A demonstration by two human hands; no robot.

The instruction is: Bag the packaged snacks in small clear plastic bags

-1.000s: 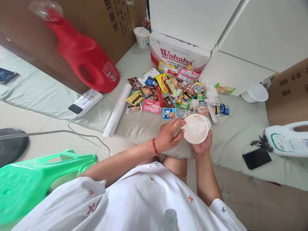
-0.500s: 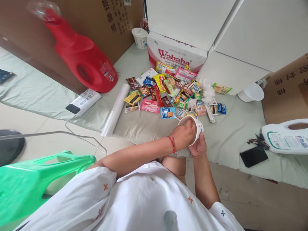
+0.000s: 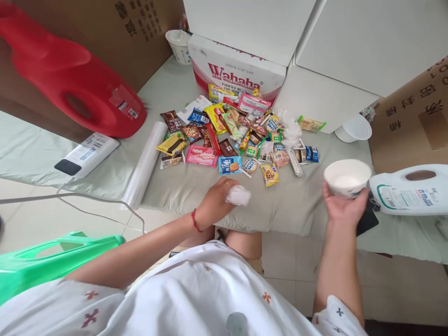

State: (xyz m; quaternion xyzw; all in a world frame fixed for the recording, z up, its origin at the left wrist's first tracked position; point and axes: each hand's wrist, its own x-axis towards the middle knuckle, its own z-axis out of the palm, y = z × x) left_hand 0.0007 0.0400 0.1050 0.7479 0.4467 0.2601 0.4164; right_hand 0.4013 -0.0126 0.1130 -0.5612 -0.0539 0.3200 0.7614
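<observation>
My left hand (image 3: 215,201), with a red string on its wrist, is closed around a small whitish packet (image 3: 238,195) above the near edge of the covered surface. Blur hides what is in the packet. On the right, my right hand (image 3: 345,210) grips a white paper bowl (image 3: 352,190) from below, fingers round its side. The bowl's inside shows plain white. Beyond my left hand spreads a pile of wrapped snacks, among them a pink nabati packet (image 3: 201,156), a blue biscuit packet (image 3: 230,165) and a yellow cookie packet (image 3: 269,174).
A Wahaha carton (image 3: 241,70) stands behind the snacks. To the left are a red jug (image 3: 84,88), a white device (image 3: 89,154) and a plastic roll (image 3: 145,163). A white detergent bottle (image 3: 409,196), dark phone (image 3: 367,220) and another bowl (image 3: 353,129) are at right.
My left hand has come out of the bowl and moved left with the whitish packet. My right hand has carried the bowl to the right. The yellow cookie packet now shows fully.
</observation>
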